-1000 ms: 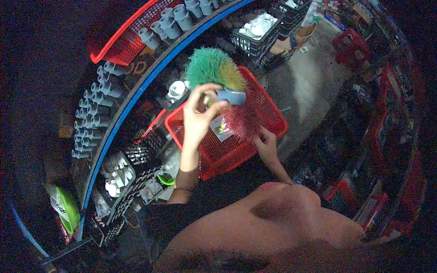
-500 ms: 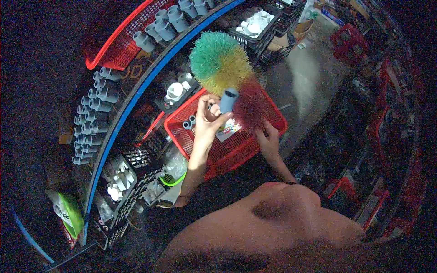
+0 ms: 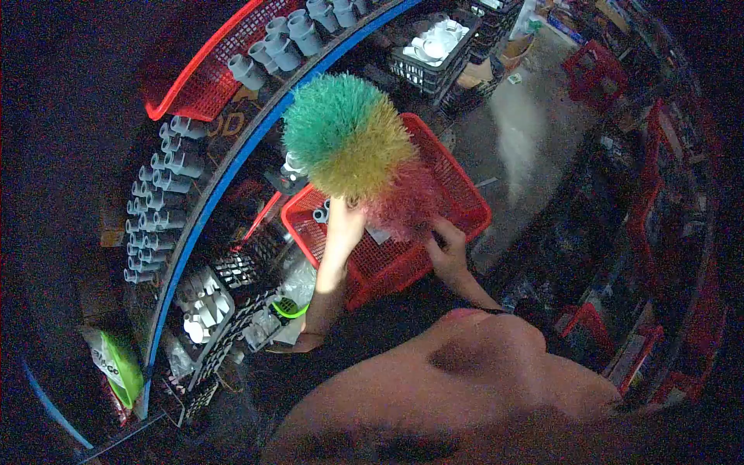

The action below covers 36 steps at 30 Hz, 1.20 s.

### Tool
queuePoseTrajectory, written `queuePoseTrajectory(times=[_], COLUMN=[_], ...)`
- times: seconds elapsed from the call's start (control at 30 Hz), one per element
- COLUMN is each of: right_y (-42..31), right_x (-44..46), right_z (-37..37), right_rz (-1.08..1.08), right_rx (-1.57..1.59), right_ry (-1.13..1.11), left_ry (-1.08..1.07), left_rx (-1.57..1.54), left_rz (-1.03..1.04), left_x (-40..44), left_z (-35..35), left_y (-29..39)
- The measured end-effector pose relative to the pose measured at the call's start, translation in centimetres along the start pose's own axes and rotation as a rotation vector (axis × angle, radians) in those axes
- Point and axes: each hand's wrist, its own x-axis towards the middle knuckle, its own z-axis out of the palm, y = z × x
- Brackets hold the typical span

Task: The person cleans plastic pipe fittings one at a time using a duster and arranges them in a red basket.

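Observation:
A fluffy duster (image 3: 349,151), green, yellow and red along its length, is in my right hand (image 3: 447,246), whose fingers are closed at its red end. Its fibres reach over my left hand (image 3: 346,221) and cover the fingers, so whatever they hold is hidden. Both hands are above a red plastic basket (image 3: 463,186). Inside it, grey pipe fittings (image 3: 320,215) show just left of my left hand. Part of a white label (image 3: 379,235) peeks out beneath the duster.
Grey pipe fittings (image 3: 182,163) stand in rows on a blue-edged shelf (image 3: 203,198) at left, beside another red basket (image 3: 203,70). Black crates with white fittings (image 3: 434,43) stand at the back. A black crate (image 3: 213,310) and a green basket (image 3: 291,308) are at lower left.
The duster has swung left and toward me, now covering my left hand's fingers and the grey pipe fitting seen in them before. My right hand has shifted slightly left and down with it.

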Motion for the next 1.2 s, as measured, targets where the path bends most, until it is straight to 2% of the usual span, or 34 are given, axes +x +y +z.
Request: queuePoseTrajectory(times=[0.03, 0.07, 0.1, 0.17, 0.2, 0.27, 0.33, 0.43, 0.5, 0.57, 0.6, 0.7, 0.83, 1.0, 1.1, 1.13, 1.2], right_y=[-0.6, -0.8, -0.2, 1.4, 1.3, 0.7, 0.2, -0.3, 0.0, 0.8, 0.9, -0.3, -0.6, 1.2, 0.6, 1.3, 2.1], right_x=[0.5, 0.8, 0.7, 0.5, 0.7, 1.0, 0.8, 0.7, 0.7, 0.9, 1.1, 2.2, 2.5, 2.9, 3.3, 2.9, 2.1], right_z=[-0.5, -0.9, -1.0, -0.9, -0.8, -0.9, -1.2, -1.1, -1.1, -1.1, -1.1, -1.8, -2.1, -3.4, -3.8, -4.0, -3.7], right_rz=[0.043, 0.088, 0.09, 0.124, 0.125, 0.167, 0.151, 0.119, 0.108, 0.102, 0.104, 0.085, 0.073, 0.139, 0.17, 0.134, 0.095], right_rx=[-0.008, -0.017, -0.014, -0.07, -0.069, 0.019, -0.023, -0.035, -0.005, -0.058, -0.056, -0.034, 0.05, -0.044, 0.09, 0.004, -0.088], right_ry=[-0.012, -0.025, -0.025, 0.015, 0.017, -0.027, -0.061, -0.087, -0.075, -0.052, -0.053, 0.009, 0.019, 0.041, 0.18, 0.118, 0.058], left_ry=[-0.074, -0.128, -0.129, -0.17, -0.154, -0.151, -0.145, 0.002, 0.016, -0.064, -0.138, -0.187, -0.101, -0.297, -0.311, -0.314, -0.203], left_rx=[0.323, 0.375, 0.378, 0.438, 0.502, 0.537, 0.569, 0.37, 0.338, 0.573, 0.674, 0.584, 0.646, 0.424, 0.328, 0.324, 0.024], left_rz=[0.213, 0.1, 0.099, 0.264, 0.275, 0.253, 0.233, 0.213, 0.194, 0.369, 0.291, 0.428, 0.445, 0.291, 0.264, 0.265, 0.206], left_x=[0.1, -0.1, 0.0, 0.6, 0.7, 1.2, 1.6, 1.9, 1.7, 1.3, 0.8, 0.5, 0.2, 0.9, 0.7, 0.5, 0.3], left_z=[-0.2, -0.2, -0.2, -0.1, -0.2, -0.6, -1.1, -1.7, -1.2, -0.6, -0.7, 0.3, 0.7, 0.4, 0.8, 0.8, 0.7], left_y=[0.1, 0.8, 0.5, -0.4, -0.1, -0.1, -0.4, -1.5, -1.2, 0.0, -0.3, 0.5, 0.9, 2.0, 2.6, 1.8, -0.1])
